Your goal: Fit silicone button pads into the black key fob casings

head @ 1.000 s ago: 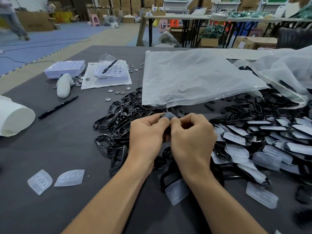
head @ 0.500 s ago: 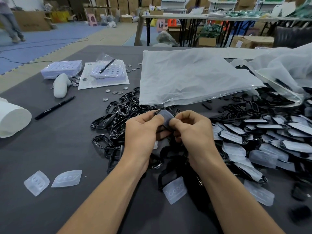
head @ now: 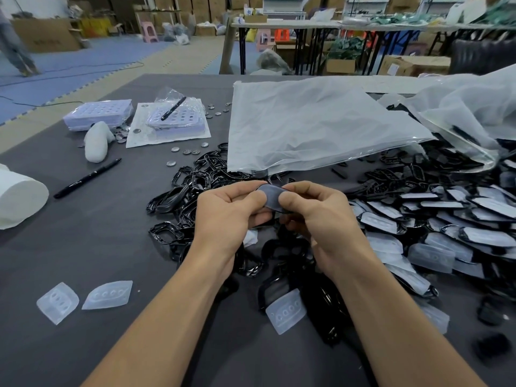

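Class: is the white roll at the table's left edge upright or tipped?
Tipped: the white roll lies on its curved side on the dark table.

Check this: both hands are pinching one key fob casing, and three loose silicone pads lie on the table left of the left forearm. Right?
No, two pads, not three: the head view shows a squarish pad and a pointed pad left of the left forearm. Otherwise right: the left hand and right hand both pinch one key fob casing.
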Available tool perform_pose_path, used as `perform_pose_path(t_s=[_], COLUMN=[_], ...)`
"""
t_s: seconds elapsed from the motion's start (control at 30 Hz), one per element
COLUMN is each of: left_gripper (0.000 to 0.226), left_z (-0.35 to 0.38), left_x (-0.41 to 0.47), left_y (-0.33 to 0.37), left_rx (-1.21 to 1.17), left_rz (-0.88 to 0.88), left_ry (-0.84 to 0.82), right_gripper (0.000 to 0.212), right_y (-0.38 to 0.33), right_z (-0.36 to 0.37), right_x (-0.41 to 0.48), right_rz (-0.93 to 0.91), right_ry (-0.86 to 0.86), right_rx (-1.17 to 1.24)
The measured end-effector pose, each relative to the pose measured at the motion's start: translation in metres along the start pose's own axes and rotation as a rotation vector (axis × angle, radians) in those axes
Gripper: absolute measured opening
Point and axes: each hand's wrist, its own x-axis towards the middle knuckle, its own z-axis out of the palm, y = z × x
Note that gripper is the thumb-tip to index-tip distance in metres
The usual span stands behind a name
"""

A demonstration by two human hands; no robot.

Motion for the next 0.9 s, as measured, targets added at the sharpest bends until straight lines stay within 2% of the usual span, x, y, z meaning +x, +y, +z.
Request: perform_pose_path(t_s=[0.3,0.57,0.73,0.9], left_gripper=[0.019,0.019,0.022,0.009], left_z=[-0.002,-0.003,-0.003,-0.003], left_x=[0.002,0.005,0.007,0.006], left_y=[-0.002,-0.006,-0.01,-0.01], left_rx=[0.132,0.14,0.217,0.277], left_rz=[0.072,0.071,0.122,0.131], left_ry=[-0.009,0.048,0.089,0.054], right_gripper=[0.032,0.032,0.021,0.026], right_y=[0.0,0.001,0.004,0.006], right_z=[0.001,-0.003,0.003,0.002], right_x=[0.0,0.0,0.0,0.003], right_rz=[-0.074,-0.062,-0.121,-0.143], right_ry=[-0.009,-0.019,-0.022,0.007], right_rx=[-0.011,-0.036,-0.077,-0.109])
